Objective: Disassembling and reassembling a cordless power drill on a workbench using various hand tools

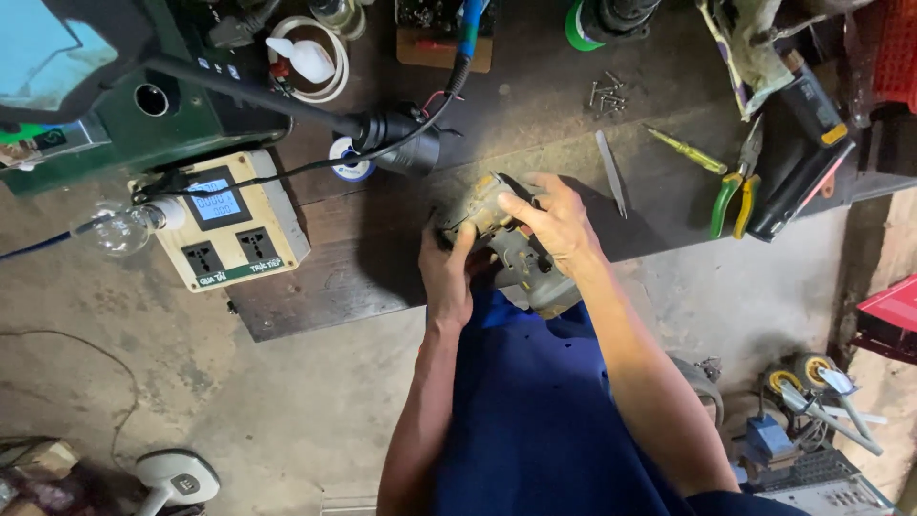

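A grey, dusty power-tool body [516, 260] sits at the near edge of a dark wooden workbench [315, 287]. My left hand [447, 275] grips its left side from below, thumb up against the casing. From above, my right hand [554, 225] closes over the top of the tool, fingers curled onto its pale upper part. Much of the tool is hidden under both hands.
A cream socket box with a small screen [227, 225] and a clear bulb [119, 229] lie at left. A black lamp head [396, 139], loose screws [607, 93], a metal blade [611, 172], a yellow screwdriver [683, 150] and green-yellow pliers [734, 196] lie on the bench.
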